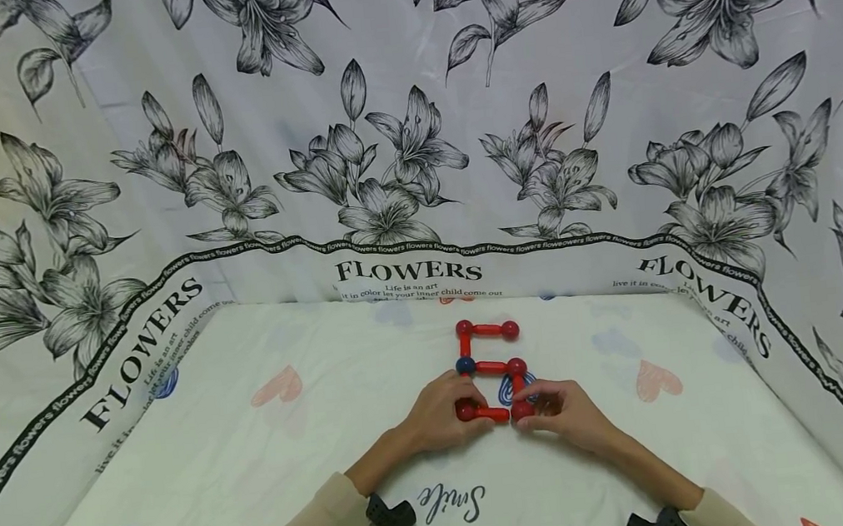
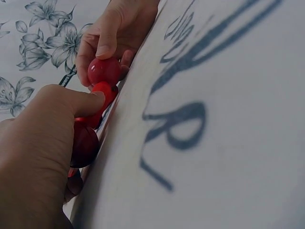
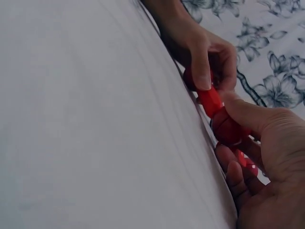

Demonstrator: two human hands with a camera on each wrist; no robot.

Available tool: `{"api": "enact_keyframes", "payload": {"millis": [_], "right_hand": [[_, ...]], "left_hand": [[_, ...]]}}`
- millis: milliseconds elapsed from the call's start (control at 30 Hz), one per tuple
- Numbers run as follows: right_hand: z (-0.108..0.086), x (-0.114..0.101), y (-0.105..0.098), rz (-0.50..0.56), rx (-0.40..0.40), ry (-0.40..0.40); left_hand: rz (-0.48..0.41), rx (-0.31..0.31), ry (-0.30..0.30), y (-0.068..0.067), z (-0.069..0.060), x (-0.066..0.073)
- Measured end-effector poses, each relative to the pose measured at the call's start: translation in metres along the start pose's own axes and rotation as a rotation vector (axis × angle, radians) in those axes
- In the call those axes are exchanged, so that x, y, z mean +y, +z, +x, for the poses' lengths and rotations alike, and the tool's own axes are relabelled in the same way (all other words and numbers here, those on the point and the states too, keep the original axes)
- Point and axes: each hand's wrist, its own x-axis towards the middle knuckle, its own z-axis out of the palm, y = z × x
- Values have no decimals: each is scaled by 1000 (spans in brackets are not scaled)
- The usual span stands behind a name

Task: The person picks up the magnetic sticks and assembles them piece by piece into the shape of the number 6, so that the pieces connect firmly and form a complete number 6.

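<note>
Red building rods and balls lie on the cloth in an S-like outline, with one dark blue ball (image 1: 465, 365) at its left middle corner. My left hand (image 1: 438, 412) grips the lower red rod (image 1: 493, 414), with a red ball (image 1: 465, 409) at that rod's left end. In the left wrist view the thumb lies along the rod. My right hand (image 1: 574, 418) pinches the lower right red ball (image 1: 521, 410) between thumb and fingers. Rod and ball meet or nearly meet; a tiny gap cannot be ruled out. Fingers partly hide the short upright rod above that ball.
The upper part of the outline, with a red ball (image 1: 510, 329) at its open end, lies beyond the hands. A white cloth (image 1: 369, 351) printed with hearts and lettering covers the surface. A flower-patterned curtain (image 1: 390, 73) hangs behind and at the sides.
</note>
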Motion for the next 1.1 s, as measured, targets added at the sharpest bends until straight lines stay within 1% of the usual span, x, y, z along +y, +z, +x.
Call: {"api": "enact_keyframes", "payload": {"millis": [233, 300, 400, 467, 500, 567, 633, 733, 800, 867, 967, 1033, 1100], "right_hand": [[0, 0, 1, 10, 1, -54], [-1, 0, 1, 43, 5, -81], [-1, 0, 1, 92, 32, -109], [-1, -1, 0, 94, 56, -101], [-1, -2, -1, 74, 66, -90], [1, -3, -2, -6, 71, -68], [4, -7, -3, -98, 50, -44], [10, -12, -5, -212, -2, -54], [14, -15, -5, -254, -29, -56], [17, -16, -4, -275, -37, -53], [20, -13, -2, -242, -23, -24], [21, -12, -2, -195, -4, -11], [19, -20, -2, -144, 3, 8]], "left_hand": [[-11, -7, -23, 0, 0, -1], [-13, -6, -22, 0, 0, -1], [-16, -10, -18, 1, -1, -1], [-12, -13, -17, 1, -1, -1], [-9, -14, -17, 1, 0, -1], [-3, -16, -13, 2, 0, -1], [5, -12, -8, 2, 1, -1], [15, -2, 2, 1, 2, -1], [15, 0, 7, 2, 2, -1], [10, -2, 9, 2, 2, -1], [5, -13, 3, 2, 2, -1], [8, -19, -5, 2, 2, -2], [9, -28, -12, 1, 2, -1]]}}
